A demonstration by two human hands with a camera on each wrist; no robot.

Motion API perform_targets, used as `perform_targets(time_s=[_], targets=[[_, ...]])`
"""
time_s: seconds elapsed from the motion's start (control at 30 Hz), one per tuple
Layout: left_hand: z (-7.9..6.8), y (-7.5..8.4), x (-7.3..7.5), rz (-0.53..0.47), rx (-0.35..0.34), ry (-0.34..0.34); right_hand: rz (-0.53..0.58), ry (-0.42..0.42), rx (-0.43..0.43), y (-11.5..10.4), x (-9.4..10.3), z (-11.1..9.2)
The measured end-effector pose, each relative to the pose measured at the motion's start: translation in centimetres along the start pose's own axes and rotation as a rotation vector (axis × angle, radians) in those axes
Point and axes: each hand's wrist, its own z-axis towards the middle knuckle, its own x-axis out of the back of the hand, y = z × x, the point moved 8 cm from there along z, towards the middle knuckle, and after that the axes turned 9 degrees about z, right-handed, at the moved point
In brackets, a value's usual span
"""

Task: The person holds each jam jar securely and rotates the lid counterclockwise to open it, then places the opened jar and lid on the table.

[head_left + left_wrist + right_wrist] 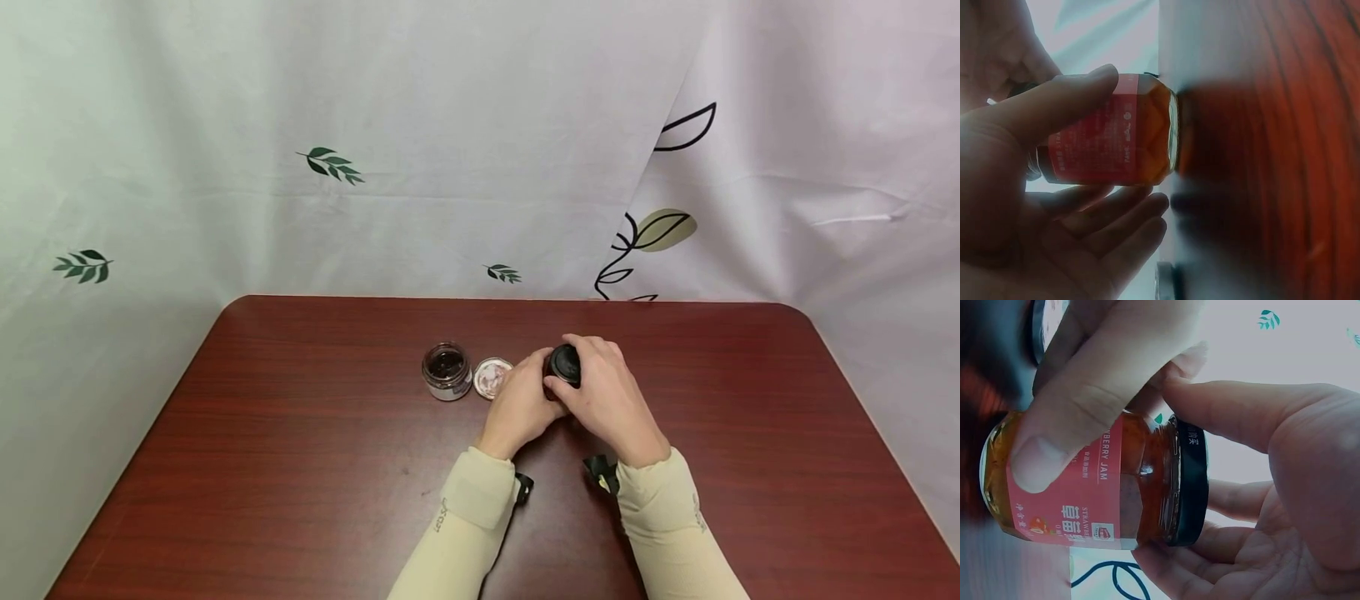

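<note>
A glass jar of strawberry jam (pixel 1110 494) with a red label and a black lid (pixel 566 364) stands upright at the tabletop, right of the middle. Around the jar's body my left hand (pixel 521 408) holds on, its thumb across the label in both wrist views. My right hand (pixel 611 400) grips the lid from the right, with the thumb on the near side and the fingers round the far side. The lid sits on the jar's mouth. From the head view the hands hide most of the jar's body.
Left of my hands stands a lidless glass jar (pixel 447 390) with dark contents. Beside it a loose lid (pixel 491 377) lies with its pale, smeared face up, partly behind my left hand. The reddish-brown table (pixel 300 467) meets a patterned white cloth (pixel 450 125) at the back.
</note>
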Motion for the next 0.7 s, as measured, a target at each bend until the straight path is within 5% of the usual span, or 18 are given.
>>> perform_targets(time_s=[0.7], targets=[[0.16, -0.21, -0.65, -0.013, 0.006, -0.005, -0.005, 0.003, -0.001, -0.09, 0.03, -0.12]])
